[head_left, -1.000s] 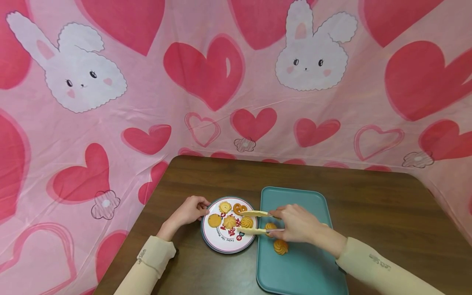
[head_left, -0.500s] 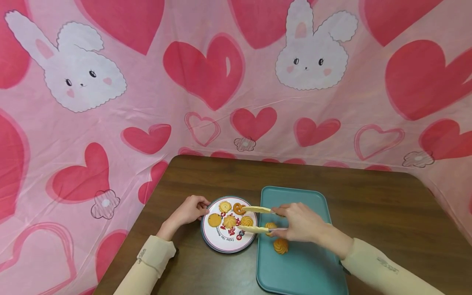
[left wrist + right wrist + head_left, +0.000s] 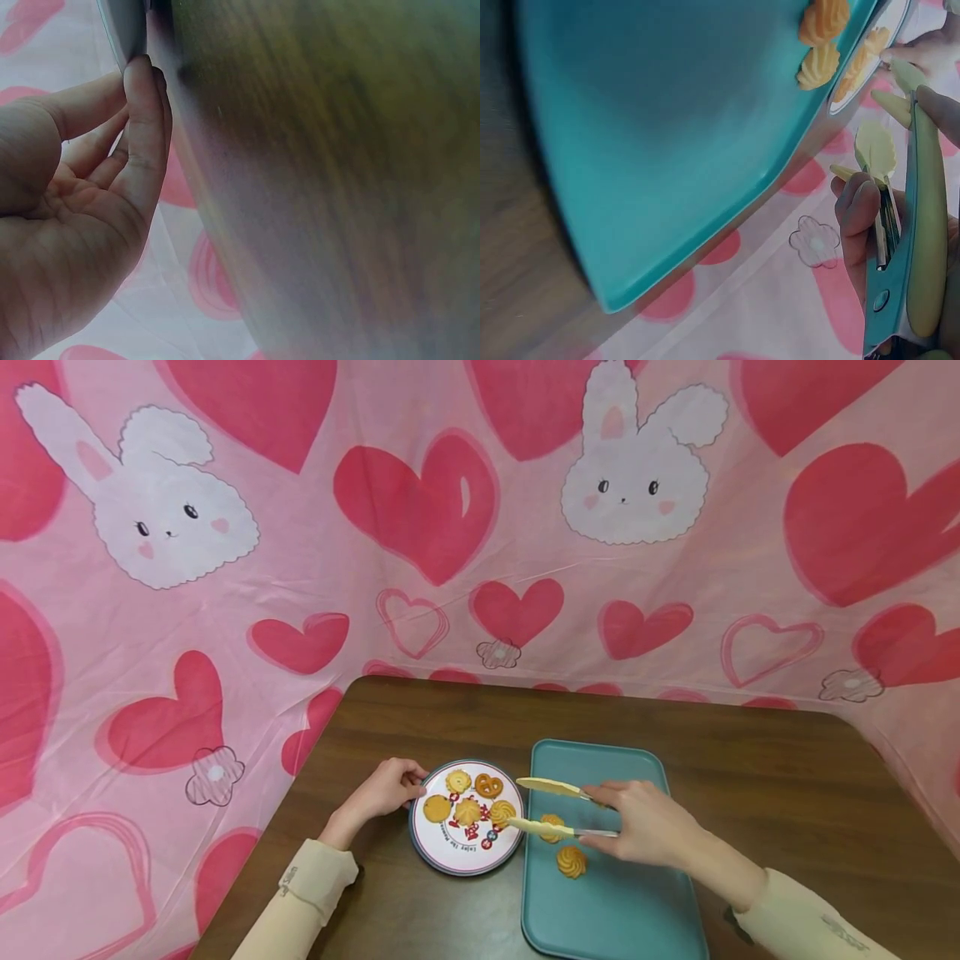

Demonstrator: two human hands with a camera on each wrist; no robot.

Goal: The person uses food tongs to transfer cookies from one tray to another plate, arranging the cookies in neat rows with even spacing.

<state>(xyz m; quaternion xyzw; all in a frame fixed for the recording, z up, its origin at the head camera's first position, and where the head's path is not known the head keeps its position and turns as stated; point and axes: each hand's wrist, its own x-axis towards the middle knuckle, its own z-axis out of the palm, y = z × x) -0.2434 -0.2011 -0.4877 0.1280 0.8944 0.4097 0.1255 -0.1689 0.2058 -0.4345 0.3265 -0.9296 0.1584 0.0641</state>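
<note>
My left hand (image 3: 386,787) pinches the left rim of a round white plate (image 3: 459,863) between thumb and fingers, as the left wrist view also shows (image 3: 97,165). On the plate lie several cookies, among them a pretzel (image 3: 489,786), a flat round cookie (image 3: 437,808) and a swirl cookie (image 3: 502,813). My right hand (image 3: 645,821) grips food tongs (image 3: 542,828) with pale yellow tips. Those tips are spread apart above the tray's left edge, nothing between them. Two swirl cookies sit on the teal tray (image 3: 607,902): one uncovered (image 3: 572,862), another (image 3: 553,818) partly hidden by the lower tong arm.
Plate and tray stand side by side on a dark wooden table (image 3: 780,793). A pink cloth (image 3: 525,552) with hearts and rabbits hangs behind the table and along its left side.
My right hand has drawn the tongs rightward, away from the plate's cookies and over the tray edge. The swirl cookie stays on the plate. My left hand has not moved.
</note>
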